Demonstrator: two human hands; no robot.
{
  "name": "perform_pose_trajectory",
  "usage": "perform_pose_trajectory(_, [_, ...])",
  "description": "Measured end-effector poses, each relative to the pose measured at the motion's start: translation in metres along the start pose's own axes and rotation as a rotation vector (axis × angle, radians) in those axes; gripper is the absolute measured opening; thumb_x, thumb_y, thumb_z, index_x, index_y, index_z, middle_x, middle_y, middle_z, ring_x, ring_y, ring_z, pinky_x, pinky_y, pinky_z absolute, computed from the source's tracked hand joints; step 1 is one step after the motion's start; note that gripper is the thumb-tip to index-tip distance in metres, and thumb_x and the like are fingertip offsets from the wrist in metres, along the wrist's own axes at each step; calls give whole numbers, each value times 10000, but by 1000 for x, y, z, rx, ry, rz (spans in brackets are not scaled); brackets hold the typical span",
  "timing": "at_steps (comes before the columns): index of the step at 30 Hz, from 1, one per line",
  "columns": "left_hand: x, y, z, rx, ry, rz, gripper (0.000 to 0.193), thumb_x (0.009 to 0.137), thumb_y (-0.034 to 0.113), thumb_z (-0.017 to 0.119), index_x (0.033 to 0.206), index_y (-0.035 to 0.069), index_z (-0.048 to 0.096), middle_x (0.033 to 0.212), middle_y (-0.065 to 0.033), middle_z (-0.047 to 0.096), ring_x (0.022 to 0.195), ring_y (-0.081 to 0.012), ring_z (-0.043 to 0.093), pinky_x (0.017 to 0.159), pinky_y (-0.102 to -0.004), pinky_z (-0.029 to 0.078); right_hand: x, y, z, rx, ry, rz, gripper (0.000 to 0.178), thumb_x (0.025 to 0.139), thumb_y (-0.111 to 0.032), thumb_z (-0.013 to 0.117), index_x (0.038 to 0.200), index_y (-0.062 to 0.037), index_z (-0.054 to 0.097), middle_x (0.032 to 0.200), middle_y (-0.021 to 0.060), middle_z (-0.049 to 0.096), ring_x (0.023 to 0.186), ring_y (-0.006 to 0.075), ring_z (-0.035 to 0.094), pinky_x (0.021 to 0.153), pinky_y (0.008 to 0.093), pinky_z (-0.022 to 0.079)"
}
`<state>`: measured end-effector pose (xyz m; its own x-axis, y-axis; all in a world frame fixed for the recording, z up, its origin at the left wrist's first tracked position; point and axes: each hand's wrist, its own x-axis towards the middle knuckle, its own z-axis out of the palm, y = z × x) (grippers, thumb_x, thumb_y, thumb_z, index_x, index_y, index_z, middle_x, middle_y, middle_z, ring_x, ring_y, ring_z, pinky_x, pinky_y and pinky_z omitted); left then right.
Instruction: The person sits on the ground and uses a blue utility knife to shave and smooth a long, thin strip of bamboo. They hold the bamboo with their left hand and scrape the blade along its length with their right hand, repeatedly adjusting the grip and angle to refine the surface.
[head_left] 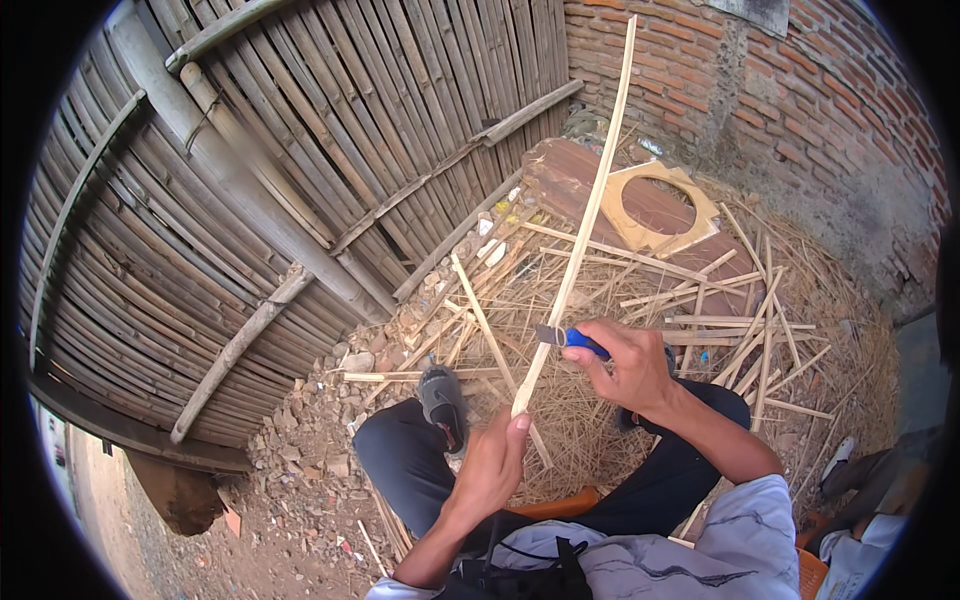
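A long pale bamboo strip point(587, 225) slants up and away from my left hand point(490, 462), whose fingers are closed round its near end. My right hand point(632, 367) grips the blue handle of a short knife point(588, 343). The knife's dark, wide blade lies across the strip, a little above my left hand. A small pale curl of shaving shows at the blade. My right fingers partly hide the handle.
Cut strips point(765, 330) and straw-like shavings point(600, 440) litter the ground around my feet. Beyond lie a brown board point(565, 180) and a yellowish panel point(628, 230) with a round hole. A bamboo fence point(300, 150) stands left, a brick wall point(780, 110) right. Another person's leg point(865, 475) shows at right.
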<state>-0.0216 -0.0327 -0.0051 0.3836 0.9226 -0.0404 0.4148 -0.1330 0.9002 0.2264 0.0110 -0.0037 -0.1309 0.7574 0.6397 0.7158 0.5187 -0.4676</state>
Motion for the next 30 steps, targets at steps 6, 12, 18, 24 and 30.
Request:
perform_pose_trajectory(6, [-11,-12,-12,-59,-66,-15,431,1205,323,432,1025,-35,593,639,-156,559,577,-308,586,622,-460,480,10,12,-14,-53,26,29,268,1007,-289,780,1059,-28,749,863,116,764,701,300,752,593,381,559])
perform_pose_trajectory(12, [-17,-26,-37,-26,-163,-43,472,1205,346,422,953,-23,576,673,-115,531,602,-268,546,628,-433,468,27,41,-35,-135,152,132,322,1049,-326,734,1077,-5,745,827,152,747,687,325,726,620,400,536])
perform_pose_trajectory(18, [-47,-20,-63,-49,-156,-4,402,1192,311,461,994,-17,583,652,-119,533,579,-278,555,609,-434,455,36,80,-60,-122,267,354,390,1100,-375,656,1090,5,739,778,163,711,649,315,666,640,406,491])
perform_pose_trajectory(24, [-41,-41,-51,18,70,-30,321,1177,262,508,1053,-14,614,646,-148,566,561,-288,565,593,-434,450,31,41,-62,-136,-32,405,410,1078,-425,672,1091,-23,748,757,170,716,685,321,703,670,428,520])
perform_pose_trajectory(30, [-31,-36,-34,39,108,-9,305,1174,250,524,1060,-19,615,634,-143,564,534,-290,556,572,-431,447,6,-15,-36,55,-138,224,328,1045,-347,737,1121,-28,731,858,164,757,701,339,737,653,432,568])
